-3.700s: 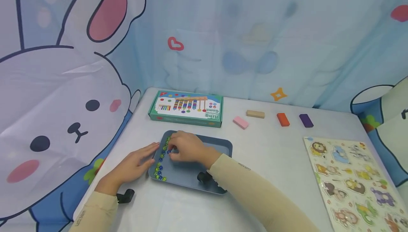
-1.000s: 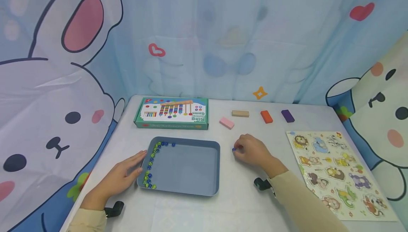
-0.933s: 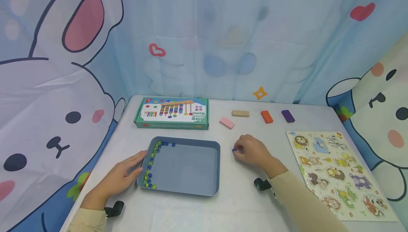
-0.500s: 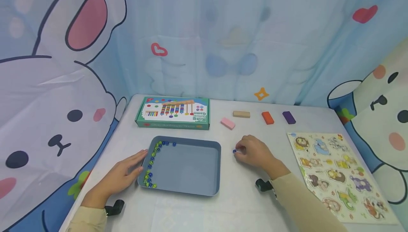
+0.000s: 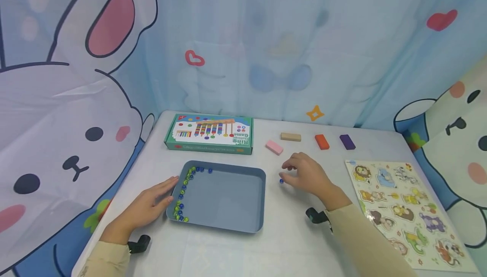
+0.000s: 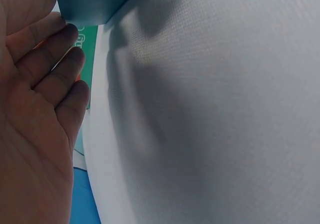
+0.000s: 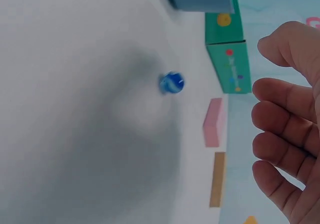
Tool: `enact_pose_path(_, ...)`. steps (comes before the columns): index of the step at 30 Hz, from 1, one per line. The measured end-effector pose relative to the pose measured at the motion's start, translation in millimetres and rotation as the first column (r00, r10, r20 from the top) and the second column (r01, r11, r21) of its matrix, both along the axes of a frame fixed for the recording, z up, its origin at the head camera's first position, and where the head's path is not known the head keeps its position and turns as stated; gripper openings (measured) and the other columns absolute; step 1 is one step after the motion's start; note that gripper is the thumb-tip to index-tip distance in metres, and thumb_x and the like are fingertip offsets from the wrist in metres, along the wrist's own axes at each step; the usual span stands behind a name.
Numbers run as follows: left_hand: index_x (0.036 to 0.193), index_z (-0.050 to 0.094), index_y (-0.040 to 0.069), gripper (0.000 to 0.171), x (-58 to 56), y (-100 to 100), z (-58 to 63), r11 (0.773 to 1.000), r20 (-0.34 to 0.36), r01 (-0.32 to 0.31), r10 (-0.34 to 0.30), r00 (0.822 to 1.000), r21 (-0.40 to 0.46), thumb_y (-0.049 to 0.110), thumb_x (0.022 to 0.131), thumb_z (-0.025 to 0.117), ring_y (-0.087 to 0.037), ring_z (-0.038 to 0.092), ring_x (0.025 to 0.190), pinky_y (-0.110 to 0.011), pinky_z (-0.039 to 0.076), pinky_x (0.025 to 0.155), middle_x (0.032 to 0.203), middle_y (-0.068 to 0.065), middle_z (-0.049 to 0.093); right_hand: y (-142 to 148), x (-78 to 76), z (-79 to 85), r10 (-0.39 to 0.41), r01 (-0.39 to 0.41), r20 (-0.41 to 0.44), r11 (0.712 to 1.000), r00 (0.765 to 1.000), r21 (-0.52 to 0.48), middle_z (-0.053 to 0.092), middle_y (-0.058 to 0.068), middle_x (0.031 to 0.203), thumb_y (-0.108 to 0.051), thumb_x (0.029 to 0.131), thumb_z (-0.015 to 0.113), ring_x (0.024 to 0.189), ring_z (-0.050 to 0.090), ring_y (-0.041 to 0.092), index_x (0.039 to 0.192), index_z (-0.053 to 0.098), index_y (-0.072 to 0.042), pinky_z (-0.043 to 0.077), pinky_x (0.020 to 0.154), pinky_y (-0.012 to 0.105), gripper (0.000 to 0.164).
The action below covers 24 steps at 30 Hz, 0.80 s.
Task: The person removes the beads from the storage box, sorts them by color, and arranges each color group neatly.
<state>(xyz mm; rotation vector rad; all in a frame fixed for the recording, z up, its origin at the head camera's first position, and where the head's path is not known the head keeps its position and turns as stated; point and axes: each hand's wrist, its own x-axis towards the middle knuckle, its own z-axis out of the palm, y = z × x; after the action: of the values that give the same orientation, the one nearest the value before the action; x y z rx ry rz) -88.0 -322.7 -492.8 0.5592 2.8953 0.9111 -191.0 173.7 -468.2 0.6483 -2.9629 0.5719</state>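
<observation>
A single blue marble (image 5: pixel 281 181) sits on the white table, right of the grey-blue tray (image 5: pixel 232 201). Just beside and above it is my right hand (image 5: pixel 309 177), thumb and fingers spread apart and holding nothing. The right wrist view has the blue swirled marble (image 7: pixel 173 82) clear of the fingers. Along the tray's left wall and upper left corner lie several green and blue marbles (image 5: pixel 181 196). One blue marble (image 5: pixel 210 171) stands slightly apart at the top. My left hand (image 5: pixel 146 205) rests at the tray's left edge with its fingers extended.
Behind the tray lies a green Ring Challenge Game box (image 5: pixel 209 134). Pink (image 5: pixel 274 147), tan (image 5: pixel 291 137), orange (image 5: pixel 321 142) and purple (image 5: pixel 347 142) blocks lie along the back. An animal puzzle board (image 5: pixel 411 213) covers the right side.
Earliest, my right hand was inside the tray among the marbles. It then held a blue marble on the table to the right, and now its fingers have let go and lifted slightly.
</observation>
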Motion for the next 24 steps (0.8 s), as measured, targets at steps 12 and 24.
enact_pose_path(12, 0.159, 0.045, 0.014, 0.055, -0.5, -1, -1.0, 1.0, -0.006, -0.008, 0.008, 1.0, -0.025, 0.029, 0.108, 0.059, -0.034, 0.046, 0.151, -0.046, 0.034, 0.122, 0.165, -0.008, 0.045, -51, -8.7, 32.0, 0.059, -0.066, -0.112, 0.996, 0.992, -0.06, 0.071, -0.001, 0.098, -0.033, 0.088, 0.084, 0.096, 0.063, 0.017, 0.105, 0.08, -0.014, 0.062, 0.083, 0.035, 0.025)
enact_pose_path(24, 0.159, 0.045, 0.013, 0.055, 0.2, 0, -2.6, 1.0, -0.012, 0.0, 0.0, 1.0, 0.007, 0.027, 0.108, 0.06, -0.034, 0.046, 0.151, -0.002, 0.014, 0.118, 0.165, -0.008, 0.046, -127, -17.3, 42.2, 0.191, -0.202, -0.116, 0.975, 0.975, -0.094, 0.073, -0.005, 0.102, -0.039, 0.092, 0.079, 0.102, 0.061, 0.013, 0.111, 0.082, -0.016, 0.061, 0.087, 0.031, 0.03)
